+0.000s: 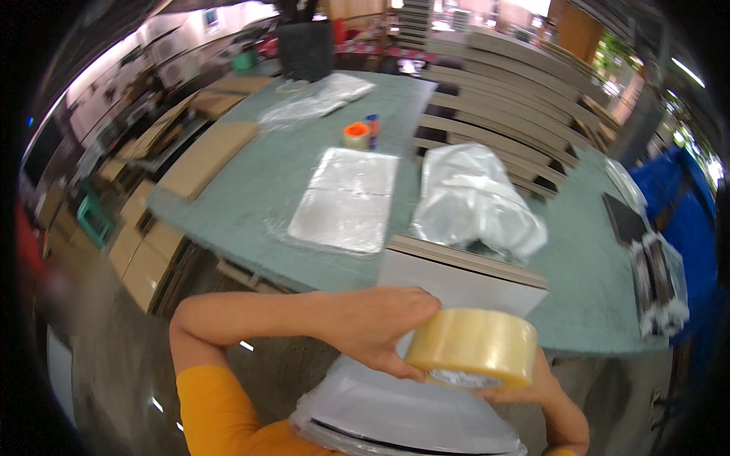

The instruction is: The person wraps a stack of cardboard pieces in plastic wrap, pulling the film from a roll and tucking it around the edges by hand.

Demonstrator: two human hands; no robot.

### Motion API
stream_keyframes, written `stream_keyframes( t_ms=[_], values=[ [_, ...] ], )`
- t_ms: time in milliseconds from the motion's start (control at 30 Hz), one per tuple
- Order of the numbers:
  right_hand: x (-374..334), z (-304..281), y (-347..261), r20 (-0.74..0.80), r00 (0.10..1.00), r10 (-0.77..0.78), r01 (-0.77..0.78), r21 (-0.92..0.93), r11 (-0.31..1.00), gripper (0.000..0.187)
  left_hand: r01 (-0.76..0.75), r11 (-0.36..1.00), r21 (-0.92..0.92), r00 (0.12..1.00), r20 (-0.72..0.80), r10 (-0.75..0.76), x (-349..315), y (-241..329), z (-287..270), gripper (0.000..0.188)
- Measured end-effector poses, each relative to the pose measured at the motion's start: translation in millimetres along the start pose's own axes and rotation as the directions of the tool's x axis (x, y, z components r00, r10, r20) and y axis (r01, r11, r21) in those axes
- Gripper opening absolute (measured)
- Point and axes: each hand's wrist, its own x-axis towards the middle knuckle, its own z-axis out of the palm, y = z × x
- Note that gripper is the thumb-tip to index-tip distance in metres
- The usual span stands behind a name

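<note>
Steadying, seemingly, yellow plastic tape roll (pixel 473 343) at five o'clock, left hand (pixel 382 322) pinching it, right hand (pixel 538 381) grip unclear; next likely calls for peeling.

The green table (pixel 585 266) carries crumpled plastic (pixel 319 102) at eleven o'clock, a tape roll (pixel 355 139) at twelve, and whitish plastic (pixel 479 194) toward two.

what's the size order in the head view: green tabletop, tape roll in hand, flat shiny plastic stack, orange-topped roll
1. Green tabletop
2. Tape roll in hand and flat shiny plastic stack: too alike to rank; the tape is nearer the camera
3. Orange-topped roll
</note>
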Motion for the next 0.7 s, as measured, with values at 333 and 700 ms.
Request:
stream_keyframes(
  t_ms=[333,700],
  values=[
    [1,35,74,-0.508,0.861,0.036,0.287,0.541,0.791,0.076,-0.020,0.993,-0.120,0.863,-0.504,-0.043,9,7,-19,0.055],
    [58,9,27,-0.531,0.843,0.086,0.133,0.360,0.924,0.068,0.423,0.847,-0.323,0.750,-0.400,-0.527,19,-7,-18,0.053]
  ],
)
